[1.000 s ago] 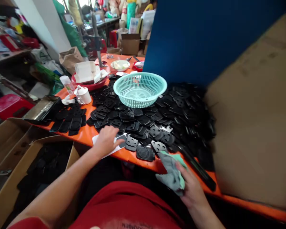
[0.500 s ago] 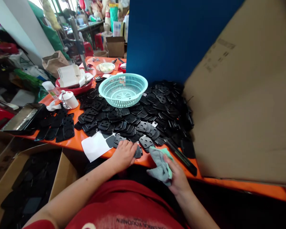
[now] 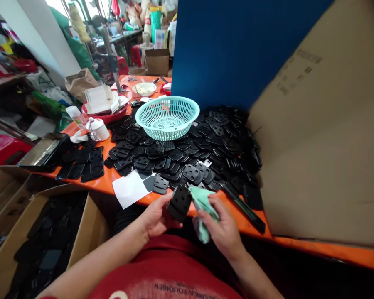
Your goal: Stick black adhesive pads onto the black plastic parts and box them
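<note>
Nearest me, below the table's (image 3: 107, 178) left part: open carton (image 3: 87, 216), dark flat pieces (image 3: 43, 236) loose inside.

At the middle of the near edge, left hand (image 3: 154, 216) closed narrowly on a black plate (image 3: 180, 203), thumb by its upper side, other fingers partly hidden beneath. Plate tilted, holed face up; this hold probably keeps that face accessible. Right hand (image 3: 226, 228) has thumb and fingers bunched on a green-grey cloth (image 3: 202, 203), just beside the plate; loose end hangs down, likely because only part is pinched.

Along the near edge: white sheet (image 3: 129, 191) left of the hands; dark bar (image 3: 246, 209) slanting, right of them. Behind, a heap of similar plates (image 3: 174, 155), with a pale green basket (image 3: 162, 133) on it, slatted floor visible; the heap presumably serves as its support.

Toward the left edge: shallow black tray (image 3: 39, 169), contents unclear; lidded white cup (image 3: 98, 129), inside hidden. Farther, red basin (image 3: 109, 118) holding an opened white box (image 3: 98, 99). Near the far edge, a dish (image 3: 135, 91) with something pale, unidentified.
</note>
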`<state>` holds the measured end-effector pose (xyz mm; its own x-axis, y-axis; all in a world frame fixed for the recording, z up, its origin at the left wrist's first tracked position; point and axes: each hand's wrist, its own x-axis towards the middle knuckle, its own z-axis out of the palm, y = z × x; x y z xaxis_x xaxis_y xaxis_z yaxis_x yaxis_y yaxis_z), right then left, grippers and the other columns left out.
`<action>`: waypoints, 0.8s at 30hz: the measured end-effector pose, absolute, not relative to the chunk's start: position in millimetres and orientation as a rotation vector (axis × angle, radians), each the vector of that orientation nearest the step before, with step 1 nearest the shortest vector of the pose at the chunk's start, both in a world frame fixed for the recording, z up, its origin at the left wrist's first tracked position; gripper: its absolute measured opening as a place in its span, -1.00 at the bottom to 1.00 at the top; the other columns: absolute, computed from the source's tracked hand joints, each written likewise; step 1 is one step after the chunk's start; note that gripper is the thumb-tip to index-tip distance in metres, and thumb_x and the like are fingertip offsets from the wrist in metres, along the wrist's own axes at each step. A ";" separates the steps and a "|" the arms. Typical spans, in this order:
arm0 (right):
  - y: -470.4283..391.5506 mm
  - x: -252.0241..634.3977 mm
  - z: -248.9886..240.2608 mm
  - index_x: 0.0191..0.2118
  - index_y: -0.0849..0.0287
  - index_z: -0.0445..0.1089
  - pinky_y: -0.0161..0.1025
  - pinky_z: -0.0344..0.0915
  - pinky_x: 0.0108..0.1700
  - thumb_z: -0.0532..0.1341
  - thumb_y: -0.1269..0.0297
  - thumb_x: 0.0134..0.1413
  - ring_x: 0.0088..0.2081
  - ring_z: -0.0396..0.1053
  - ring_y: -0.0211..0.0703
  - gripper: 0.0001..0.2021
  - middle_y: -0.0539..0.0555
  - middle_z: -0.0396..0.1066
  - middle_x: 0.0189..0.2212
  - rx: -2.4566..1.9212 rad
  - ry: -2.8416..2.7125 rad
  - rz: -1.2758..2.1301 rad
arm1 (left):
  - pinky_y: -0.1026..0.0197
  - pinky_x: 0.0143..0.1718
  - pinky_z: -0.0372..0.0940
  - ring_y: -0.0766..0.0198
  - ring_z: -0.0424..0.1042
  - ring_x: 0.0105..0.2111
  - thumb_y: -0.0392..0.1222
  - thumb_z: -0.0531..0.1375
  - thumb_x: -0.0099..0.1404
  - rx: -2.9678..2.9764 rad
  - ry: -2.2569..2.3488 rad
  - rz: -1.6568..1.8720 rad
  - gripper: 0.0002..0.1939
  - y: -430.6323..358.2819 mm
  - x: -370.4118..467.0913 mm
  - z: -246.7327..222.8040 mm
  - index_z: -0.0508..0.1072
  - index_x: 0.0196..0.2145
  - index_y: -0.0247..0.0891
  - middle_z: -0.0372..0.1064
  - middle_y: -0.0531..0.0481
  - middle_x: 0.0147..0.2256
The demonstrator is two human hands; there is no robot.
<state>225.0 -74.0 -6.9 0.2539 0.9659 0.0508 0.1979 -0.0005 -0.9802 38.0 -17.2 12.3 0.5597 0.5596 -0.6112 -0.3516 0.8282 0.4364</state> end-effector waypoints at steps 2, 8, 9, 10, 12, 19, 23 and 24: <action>-70.4 217.3 -0.5 -0.11 0.15 0.44 -0.07 0.46 -0.09 0.40 -0.09 -0.07 -0.14 0.45 0.06 -0.52 0.18 0.44 -0.17 -1.426 -1.516 0.655 | 0.24 -0.53 0.39 0.27 0.42 -0.46 0.01 0.27 0.19 0.305 0.745 0.541 -0.66 -20.3 37.4 10.6 0.45 -0.18 -0.27 0.44 -0.02 -0.38; -63.9 209.0 5.5 0.09 0.12 0.30 -0.07 0.44 -0.07 0.32 -0.01 0.10 -0.09 0.46 0.06 -0.49 0.20 0.44 -0.08 -1.391 -1.852 0.532 | 0.41 -0.68 0.21 0.35 0.38 -0.54 -0.02 0.32 0.15 0.418 0.659 0.577 -0.62 -27.0 31.5 7.9 0.42 -0.13 -0.23 0.38 0.05 -0.41; -63.4 209.5 5.1 0.08 0.12 0.30 -0.07 0.44 -0.08 0.30 0.03 0.13 -0.10 0.46 0.06 -0.54 0.19 0.45 -0.09 -1.384 -1.884 0.503 | 0.42 -0.69 0.20 0.33 0.40 -0.52 0.00 0.31 0.16 0.438 0.667 0.577 -0.60 -28.2 31.1 7.9 0.41 -0.11 -0.25 0.39 0.02 -0.39; -63.2 210.2 5.0 0.08 0.13 0.30 -0.07 0.43 -0.09 0.28 0.06 0.15 -0.11 0.46 0.06 -0.56 0.20 0.46 -0.10 -1.370 -1.922 0.454 | 0.42 -0.69 0.20 0.32 0.42 -0.50 0.02 0.30 0.17 0.462 0.676 0.576 -0.58 -29.6 31.2 7.9 0.40 -0.09 -0.26 0.39 0.00 -0.37; -63.3 211.1 5.9 0.09 0.17 0.29 -0.03 0.42 -0.12 0.25 0.13 0.16 -0.14 0.47 0.09 -0.58 0.22 0.48 -0.11 -1.330 -2.010 0.307 | 0.41 -0.70 0.21 0.32 0.42 -0.50 0.04 0.28 0.21 0.502 0.692 0.576 -0.56 -32.4 32.3 7.8 0.38 -0.06 -0.28 0.39 -0.02 -0.34; -63.6 206.2 21.3 0.09 0.24 0.26 -0.07 0.35 -0.25 0.17 0.35 0.08 -0.29 0.47 0.04 -0.58 0.21 0.52 -0.22 -1.184 -2.140 -0.049 | 0.42 -0.73 0.21 0.37 0.36 -0.57 -0.03 0.24 0.27 0.464 0.634 0.578 -0.67 -34.8 38.0 9.3 0.34 -0.11 -0.28 0.36 0.03 -0.40; -63.6 206.7 25.1 0.05 0.21 0.33 -0.11 0.34 -0.26 0.15 0.41 0.06 -0.32 0.47 -0.02 -0.61 0.16 0.53 -0.26 -1.143 -2.150 -0.059 | 0.41 -0.73 0.12 0.33 0.38 -0.59 0.03 0.23 0.25 0.462 0.574 0.518 -0.63 -30.6 35.6 10.7 0.36 -0.14 -0.30 0.39 0.00 -0.44; -63.6 208.3 24.8 0.04 0.20 0.35 -0.12 0.34 -0.27 0.15 0.41 0.05 -0.33 0.47 -0.03 -0.61 0.15 0.54 -0.27 -1.139 -2.151 -0.063 | 0.41 -0.72 0.08 0.32 0.38 -0.59 0.06 0.23 0.24 0.473 0.565 0.497 -0.61 -29.7 33.9 10.4 0.37 -0.15 -0.32 0.40 -0.02 -0.46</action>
<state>208.3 -63.6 24.8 -0.3751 0.7108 0.5951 0.7443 0.6136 -0.2637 33.9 -29.7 10.4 0.7350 0.5594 -0.3832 -0.3094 0.7796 0.5445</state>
